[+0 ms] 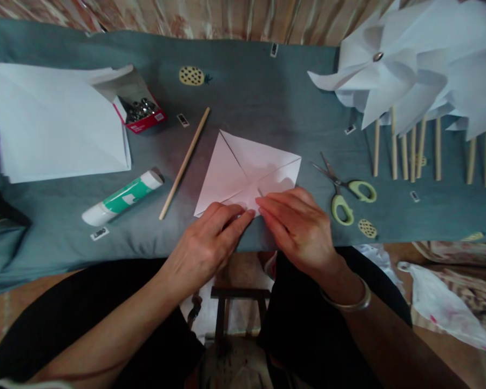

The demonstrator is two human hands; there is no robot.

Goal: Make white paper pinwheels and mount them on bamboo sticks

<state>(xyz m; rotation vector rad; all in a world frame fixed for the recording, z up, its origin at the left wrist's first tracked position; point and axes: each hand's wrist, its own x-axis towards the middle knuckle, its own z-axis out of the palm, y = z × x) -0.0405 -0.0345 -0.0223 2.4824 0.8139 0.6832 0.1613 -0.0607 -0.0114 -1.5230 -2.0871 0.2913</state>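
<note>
A square of white paper point(263, 148) lies on the cloth in front of me, turned at an angle, with diagonal lines running in from its corners. My left hand point(210, 237) has its thumb and fingers closed on the paper's near edge. Close beside it, my right hand point(302, 227), with a bangle on the wrist, pinches the paper near its near right side. The fingers cover that part of the sheet. A short thin edge shows at the right fingertips; I cannot tell whether it is a cut or a flap.
Left are a wooden stick point(185, 163), a glue stick point(123, 198), a red box of metal pins point(141, 116) and stacked white paper point(56, 124). Right of my hands lie green-handled scissors point(338, 189). Several paper pinwheels point(392, 70) on sticks lie at the far right.
</note>
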